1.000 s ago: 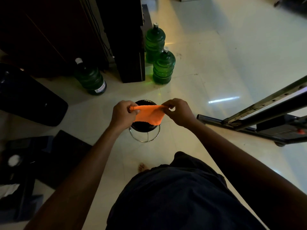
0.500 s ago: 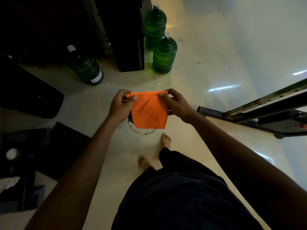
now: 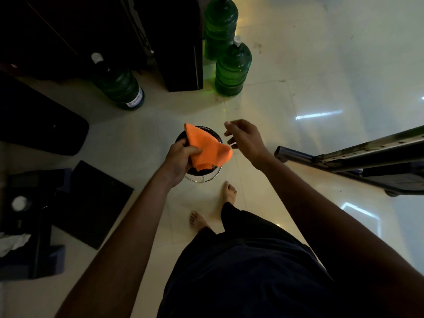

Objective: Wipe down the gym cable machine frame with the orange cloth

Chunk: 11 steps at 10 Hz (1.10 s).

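We hold the orange cloth in our left hand, the grip closed on its left edge with the thumb pressed over the fabric, so the cloth fans out up and to the right of the fingers. Our right hand hangs just right of the cloth's free corner, released, fingers loosely spread and holding nothing; whether a fingertip touches the cloth we cannot tell. Directly below the left grip stands a small round black stool with a chrome ring base, on the pale tiled floor. To the right of the right hand, the metal frame bars of the gym machine slant across the floor. Beyond both hands stand three green water jugs, two of them beside a dark cabinet. Our bare feet show nearer than the stool.
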Tool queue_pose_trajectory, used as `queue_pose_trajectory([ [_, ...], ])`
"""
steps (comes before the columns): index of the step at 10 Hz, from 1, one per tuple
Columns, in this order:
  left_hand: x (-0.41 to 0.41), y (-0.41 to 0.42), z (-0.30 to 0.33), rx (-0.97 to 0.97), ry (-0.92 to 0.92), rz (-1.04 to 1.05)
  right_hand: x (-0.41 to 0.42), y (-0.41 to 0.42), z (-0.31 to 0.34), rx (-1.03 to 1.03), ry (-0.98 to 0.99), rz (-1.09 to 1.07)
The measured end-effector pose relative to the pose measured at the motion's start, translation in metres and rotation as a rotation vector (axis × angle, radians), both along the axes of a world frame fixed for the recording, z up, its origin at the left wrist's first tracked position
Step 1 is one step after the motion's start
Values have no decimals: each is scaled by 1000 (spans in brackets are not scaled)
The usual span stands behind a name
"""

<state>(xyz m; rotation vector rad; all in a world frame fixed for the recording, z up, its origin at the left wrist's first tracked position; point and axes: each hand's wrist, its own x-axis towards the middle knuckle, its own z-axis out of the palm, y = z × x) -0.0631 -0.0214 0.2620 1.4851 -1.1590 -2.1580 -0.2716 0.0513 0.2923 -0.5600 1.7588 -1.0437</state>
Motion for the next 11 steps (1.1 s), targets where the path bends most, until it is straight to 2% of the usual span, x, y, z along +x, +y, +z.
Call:
queue_pose_trajectory([
  [1,1,-5,5,55,104,3,2,0,-16,145,-141,30],
  [2,2,-9,11,125,210,54,7,1,-31,205,-532,69],
  [3,3,-17,3,110,160,85,5,-1,-46,140,-792,-36],
  [4,2,-24,-29,28,-53,59,2,-8,-75,181,-772,-49],
  [5,5,-22,-75,-23,-270,14,2,-9,-121,296,-565,-48],
  [7,3,-18,-154,-89,-463,-47,6,-9,-189,343,-347,1],
  [8,0,-30,-180,-49,-477,-38,4,-18,-213,351,-234,35],
  [9,5,-40,-195,18,-693,-43,2,-20,-224,484,-13,156],
  [10,15,-33,-192,-22,-814,-149,1,-9,-228,528,49,154],
  [11,18,-30,-177,-154,-789,-278,-1,-2,-217,469,86,156],
])
